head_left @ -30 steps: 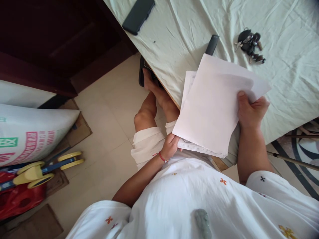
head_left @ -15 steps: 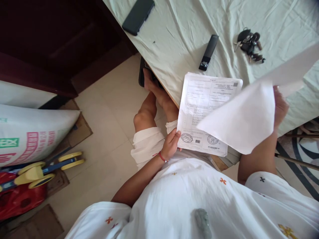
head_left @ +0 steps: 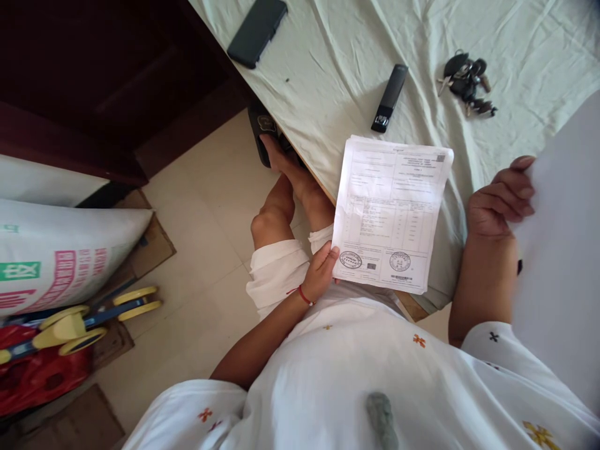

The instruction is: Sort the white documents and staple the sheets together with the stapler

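Paper is what both of your hands are dealing with in the head view. Your left hand (head_left: 322, 270) is curling around the lower left corner of the printed form (head_left: 391, 212), thumb lying on its face, so that hand is closed on the sheet. That form is lying partly on the pale green cloth (head_left: 356, 44) of the table and partly over your lap, with two round stamps showing near its bottom edge.

Your right hand (head_left: 499, 200) is sitting to the right of the printed form, fingers folded over the edge of a blank white sheet (head_left: 562, 250); it is gripping that sheet, which is standing up and filling the right edge of the picture, well clear of the form.

Just above the printed form a black remote (head_left: 389, 98) is lying tilted on the cloth. To the upper right of the form a bunch of keys (head_left: 465, 82) is resting, and to its upper left a dark phone (head_left: 257, 31) is lying near the table edge. Far to the left of the form, on the floor, a printed sack (head_left: 60, 250) is leaning, with yellow and blue plastic pieces (head_left: 84, 315) just below it.
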Motion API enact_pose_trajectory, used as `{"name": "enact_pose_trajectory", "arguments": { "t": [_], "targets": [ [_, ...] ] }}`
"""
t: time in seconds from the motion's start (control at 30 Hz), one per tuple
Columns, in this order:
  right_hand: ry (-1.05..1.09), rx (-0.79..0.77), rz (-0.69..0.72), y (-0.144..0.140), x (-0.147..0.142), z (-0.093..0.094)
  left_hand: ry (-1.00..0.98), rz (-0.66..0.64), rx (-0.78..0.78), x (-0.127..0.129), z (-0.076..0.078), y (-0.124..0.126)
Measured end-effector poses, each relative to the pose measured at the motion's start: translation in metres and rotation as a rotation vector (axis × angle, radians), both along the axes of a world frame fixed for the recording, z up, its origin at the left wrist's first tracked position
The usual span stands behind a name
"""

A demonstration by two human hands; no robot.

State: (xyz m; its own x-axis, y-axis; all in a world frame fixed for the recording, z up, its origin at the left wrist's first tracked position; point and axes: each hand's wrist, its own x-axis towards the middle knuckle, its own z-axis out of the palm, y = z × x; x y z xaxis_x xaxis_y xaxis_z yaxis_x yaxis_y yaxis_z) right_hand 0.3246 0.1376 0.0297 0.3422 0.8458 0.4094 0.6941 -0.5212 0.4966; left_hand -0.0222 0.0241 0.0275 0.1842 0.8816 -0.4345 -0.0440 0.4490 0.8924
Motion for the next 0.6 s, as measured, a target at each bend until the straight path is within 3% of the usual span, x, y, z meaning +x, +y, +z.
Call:
{"name": "enact_pose_trajectory", "arguments": {
  "t": [0.03, 0.17, 0.23, 0.33, 0.43, 0.53, 0.6],
  "targets": [
    [-0.012, -0.020, -0.047, 0.003, 0.002, -0.004, 0.002, 0.000, 0.003, 0.000, 0.001, 0.000],
    [0.032, -0.048, 0.071, 0.007, 0.015, -0.022, 0.010, 0.018, -0.004, 0.001, 0.002, 0.000],
    [-0.207, -0.128, 0.106, 0.006, 0.021, -0.031, 0.015, 0.021, -0.007, 0.001, 0.001, 0.000],
    [-1.065, -0.249, 0.040, 0.005, 0.028, -0.041, 0.026, 0.014, -0.004, 0.001, -0.001, -0.001],
    [-1.981, -0.363, -0.272, 0.008, 0.032, -0.043, 0.032, 0.009, 0.002, 0.001, -0.002, -0.001],
    [-2.765, -0.668, -0.559, 0.010, 0.029, -0.033, 0.014, 0.002, -0.005, 0.002, -0.003, -0.001],
    [-3.253, -0.778, -0.541, 0.009, 0.021, -0.021, -0.007, 0.007, -0.017, 0.003, -0.003, -0.002]
  ]
}}
